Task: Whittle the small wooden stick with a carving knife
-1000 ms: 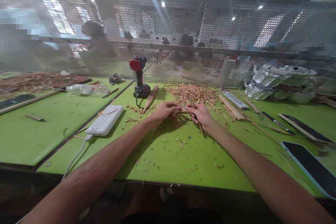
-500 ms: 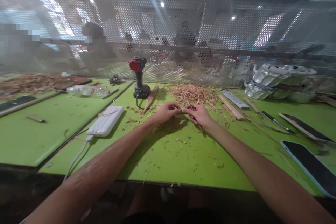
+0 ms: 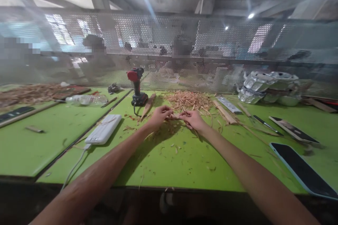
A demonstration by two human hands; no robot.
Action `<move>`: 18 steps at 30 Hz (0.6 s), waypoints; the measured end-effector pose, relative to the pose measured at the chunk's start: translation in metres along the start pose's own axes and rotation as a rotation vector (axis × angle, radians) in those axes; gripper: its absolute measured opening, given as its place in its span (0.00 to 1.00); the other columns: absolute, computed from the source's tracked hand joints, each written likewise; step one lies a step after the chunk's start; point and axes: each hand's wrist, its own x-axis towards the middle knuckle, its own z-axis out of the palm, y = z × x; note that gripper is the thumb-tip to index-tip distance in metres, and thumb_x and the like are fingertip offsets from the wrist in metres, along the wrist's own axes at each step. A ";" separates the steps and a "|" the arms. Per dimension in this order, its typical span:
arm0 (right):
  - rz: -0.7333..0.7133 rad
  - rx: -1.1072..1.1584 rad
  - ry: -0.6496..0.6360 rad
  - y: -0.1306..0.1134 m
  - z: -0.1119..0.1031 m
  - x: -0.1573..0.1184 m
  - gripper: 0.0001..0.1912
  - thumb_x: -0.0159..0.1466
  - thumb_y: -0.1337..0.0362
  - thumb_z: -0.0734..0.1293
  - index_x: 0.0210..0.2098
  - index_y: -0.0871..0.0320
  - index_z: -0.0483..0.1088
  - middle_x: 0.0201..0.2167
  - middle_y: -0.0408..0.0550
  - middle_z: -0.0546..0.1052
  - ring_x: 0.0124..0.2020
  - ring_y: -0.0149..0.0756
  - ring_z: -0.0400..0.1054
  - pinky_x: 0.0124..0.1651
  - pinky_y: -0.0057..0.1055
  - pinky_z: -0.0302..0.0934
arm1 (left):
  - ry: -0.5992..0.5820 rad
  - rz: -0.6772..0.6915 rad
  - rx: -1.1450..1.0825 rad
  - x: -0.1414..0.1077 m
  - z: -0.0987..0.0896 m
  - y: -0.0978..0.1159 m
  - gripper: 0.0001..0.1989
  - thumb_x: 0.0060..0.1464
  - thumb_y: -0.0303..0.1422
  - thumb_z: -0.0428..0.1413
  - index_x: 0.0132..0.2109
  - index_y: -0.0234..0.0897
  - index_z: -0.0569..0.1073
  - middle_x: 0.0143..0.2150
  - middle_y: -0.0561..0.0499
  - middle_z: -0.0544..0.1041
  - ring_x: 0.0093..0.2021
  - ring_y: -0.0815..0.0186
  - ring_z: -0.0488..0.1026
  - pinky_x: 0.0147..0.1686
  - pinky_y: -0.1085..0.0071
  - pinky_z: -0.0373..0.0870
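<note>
One strip [image 3: 175, 116] is pinched between left hand [image 3: 160, 117] and right hand [image 3: 194, 121] above the tabletop [image 3: 169, 168], short of shavings [image 3: 188, 100] and drill [image 3: 136, 87] near its far edge; marks on the power bank [image 3: 103, 130] are unreadable.

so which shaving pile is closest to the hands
The loose tan heap of wood shavings just beyond the hands, right of the red and black drill; the other heap lies far left, left of a clear plastic bottle.
</note>
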 end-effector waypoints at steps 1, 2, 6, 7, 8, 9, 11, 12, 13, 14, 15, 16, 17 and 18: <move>-0.006 0.001 0.006 0.001 0.000 0.001 0.09 0.61 0.63 0.75 0.34 0.58 0.73 0.13 0.32 0.64 0.10 0.22 0.52 0.13 0.21 0.45 | 0.012 -0.008 -0.013 0.000 0.000 0.002 0.13 0.53 0.38 0.67 0.34 0.33 0.74 0.29 0.51 0.78 0.28 0.68 0.76 0.30 0.71 0.74; -0.008 0.003 0.008 0.001 0.001 0.001 0.08 0.62 0.63 0.75 0.33 0.58 0.72 0.12 0.32 0.63 0.10 0.22 0.51 0.13 0.21 0.44 | 0.024 -0.022 -0.027 0.001 0.000 0.004 0.13 0.52 0.38 0.67 0.34 0.33 0.74 0.28 0.51 0.77 0.28 0.68 0.75 0.30 0.72 0.74; -0.004 0.065 0.010 0.001 0.002 0.000 0.08 0.62 0.63 0.74 0.33 0.57 0.71 0.13 0.31 0.62 0.11 0.22 0.50 0.14 0.21 0.43 | 0.050 -0.099 -0.063 0.006 -0.001 0.008 0.14 0.49 0.37 0.68 0.34 0.33 0.74 0.28 0.51 0.77 0.27 0.70 0.75 0.29 0.74 0.72; -0.008 0.086 0.009 0.001 0.002 0.000 0.08 0.62 0.63 0.73 0.33 0.56 0.70 0.14 0.31 0.62 0.11 0.22 0.50 0.14 0.22 0.42 | 0.042 -0.125 -0.064 0.008 -0.002 0.009 0.14 0.49 0.37 0.69 0.34 0.33 0.74 0.28 0.51 0.78 0.27 0.70 0.75 0.29 0.74 0.72; -0.016 0.101 0.008 0.001 0.001 -0.001 0.08 0.62 0.62 0.73 0.33 0.56 0.70 0.14 0.32 0.62 0.11 0.22 0.50 0.15 0.22 0.42 | 0.038 -0.147 -0.066 0.010 -0.002 0.010 0.14 0.49 0.37 0.69 0.35 0.33 0.74 0.29 0.50 0.78 0.27 0.70 0.75 0.29 0.75 0.72; -0.023 0.108 0.009 0.002 0.001 -0.001 0.08 0.62 0.62 0.73 0.33 0.55 0.70 0.14 0.32 0.62 0.12 0.22 0.50 0.15 0.22 0.41 | 0.039 -0.160 -0.076 0.012 -0.001 0.010 0.14 0.48 0.36 0.69 0.34 0.33 0.74 0.29 0.50 0.77 0.27 0.70 0.75 0.29 0.75 0.72; -0.026 0.107 0.024 0.004 0.000 0.000 0.09 0.62 0.61 0.73 0.32 0.55 0.69 0.14 0.32 0.62 0.12 0.22 0.49 0.15 0.22 0.42 | 0.052 -0.158 -0.114 0.017 0.001 0.008 0.13 0.48 0.35 0.69 0.34 0.33 0.74 0.30 0.50 0.77 0.29 0.70 0.75 0.29 0.76 0.73; -0.021 0.106 0.037 0.005 0.000 0.002 0.09 0.61 0.61 0.73 0.32 0.55 0.69 0.14 0.32 0.62 0.12 0.23 0.49 0.15 0.22 0.42 | 0.057 -0.147 -0.137 0.019 0.003 0.006 0.12 0.48 0.34 0.69 0.33 0.32 0.75 0.30 0.51 0.76 0.29 0.71 0.75 0.29 0.76 0.73; -0.015 0.104 0.051 0.006 0.000 0.003 0.09 0.61 0.61 0.73 0.32 0.55 0.69 0.13 0.31 0.62 0.11 0.23 0.49 0.14 0.22 0.43 | 0.065 -0.135 -0.164 0.021 0.005 0.004 0.12 0.48 0.33 0.69 0.33 0.32 0.75 0.30 0.51 0.76 0.30 0.71 0.75 0.29 0.77 0.72; -0.011 0.104 0.066 0.007 0.000 0.005 0.10 0.60 0.60 0.73 0.31 0.55 0.68 0.13 0.31 0.61 0.11 0.24 0.49 0.14 0.22 0.43 | 0.078 -0.130 -0.188 0.023 0.007 0.001 0.11 0.49 0.33 0.68 0.34 0.32 0.75 0.30 0.51 0.76 0.30 0.72 0.74 0.29 0.78 0.72; -0.012 0.105 0.076 0.008 0.000 0.007 0.11 0.60 0.60 0.74 0.30 0.55 0.68 0.13 0.31 0.61 0.11 0.24 0.50 0.14 0.23 0.43 | 0.109 -0.129 -0.215 0.026 0.008 -0.001 0.10 0.50 0.32 0.68 0.34 0.32 0.74 0.31 0.51 0.76 0.29 0.72 0.74 0.28 0.78 0.72; -0.016 0.107 0.086 0.009 -0.001 0.009 0.12 0.59 0.59 0.74 0.30 0.55 0.67 0.13 0.31 0.61 0.11 0.24 0.50 0.14 0.23 0.43 | 0.163 -0.132 -0.247 0.028 0.007 -0.004 0.10 0.50 0.32 0.67 0.34 0.33 0.74 0.31 0.50 0.76 0.28 0.72 0.74 0.28 0.78 0.72; -0.021 0.108 0.095 0.010 -0.001 0.010 0.13 0.59 0.59 0.75 0.29 0.55 0.67 0.13 0.31 0.61 0.11 0.24 0.51 0.14 0.23 0.43 | 0.231 -0.140 -0.264 0.029 0.005 -0.006 0.10 0.51 0.32 0.66 0.34 0.33 0.73 0.31 0.50 0.76 0.28 0.72 0.74 0.26 0.78 0.71; -0.024 0.106 0.106 0.011 -0.001 0.011 0.14 0.59 0.58 0.75 0.29 0.55 0.66 0.13 0.31 0.61 0.11 0.24 0.51 0.14 0.23 0.43 | 0.290 -0.145 -0.254 0.031 0.002 -0.008 0.10 0.51 0.32 0.65 0.34 0.34 0.72 0.31 0.50 0.76 0.27 0.71 0.74 0.26 0.77 0.71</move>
